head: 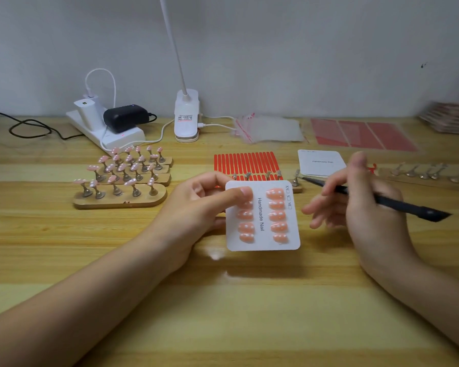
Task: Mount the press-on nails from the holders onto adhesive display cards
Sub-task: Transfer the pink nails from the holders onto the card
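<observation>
My left hand (196, 207) pinches a white display card (263, 245) printed "Handmade Nail", thumb across its upper left, and holds it above the table. Two columns of pink press-on nails (277, 215) with white dots sit on the card. My right hand (355, 197) hovers just right of the card, gripping a black pen-like tool (398, 205) that points left; its fingers are spread and blurred. Wooden holders (122, 178) at the left carry several pink nails on metal stands. Behind the card a holder (296, 181) shows bare stands.
A sheet of red adhesive strips (247, 162) lies behind the card, a stack of blank cards (321, 162) to its right, and another holder with bare stands (424, 176) at far right. Clear bags (268, 128), red sheets (363, 136), a lamp base (186, 117) and a power strip (106, 131) line the back.
</observation>
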